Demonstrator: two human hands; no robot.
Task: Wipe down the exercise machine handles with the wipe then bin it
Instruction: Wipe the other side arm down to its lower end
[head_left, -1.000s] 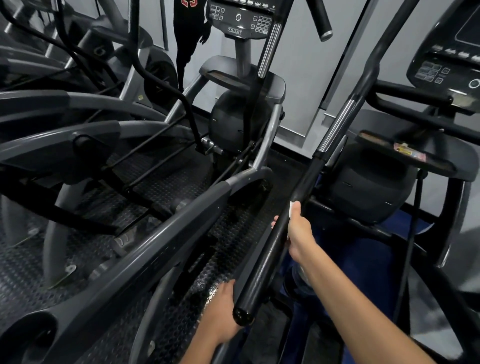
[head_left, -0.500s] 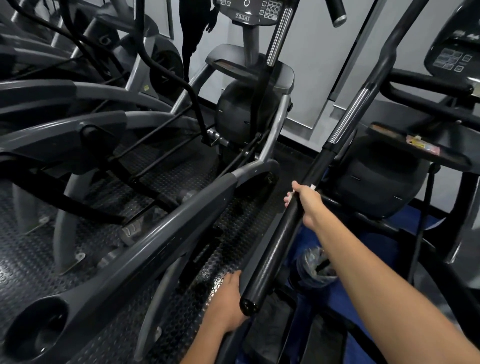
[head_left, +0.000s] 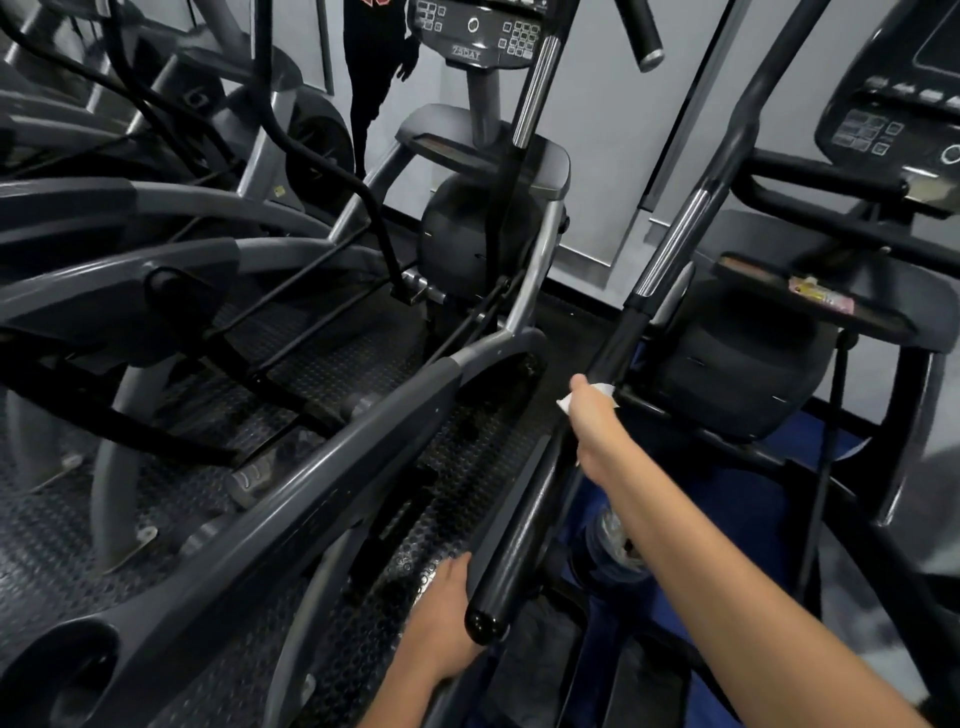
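Right hand, at the end of an outstretched arm, is wrapped round the black handle about midway up its foam grip, with the white wipe pinched between palm and bar; only a small corner of the wipe shows above the knuckles. Left hand lies low in the head view beside the handle's capped lower end, its fingers curved against a dark frame member just to the left; I cannot tell whether it truly grips that member or merely steadies on it.

Risks, as I judge them from here. The wipe is mostly hidden inside the fist, so it may bunch into a wad and touch only a narrow strip of the grip, leaving the far side uncleaned. The handle is a pivoting arm of the machine: a firm stroke along it could swing it, and the left hand sits close enough to the free end to be struck or caught between bar and frame. Above the grip comes a chromed section, where a damp wipe would slide faster than on foam and could slip out of the hand. If dropped, the wipe would fall among the pedals and the dark studded floor mat. No bin is visible; a clear bottle-like object lies below the right forearm.
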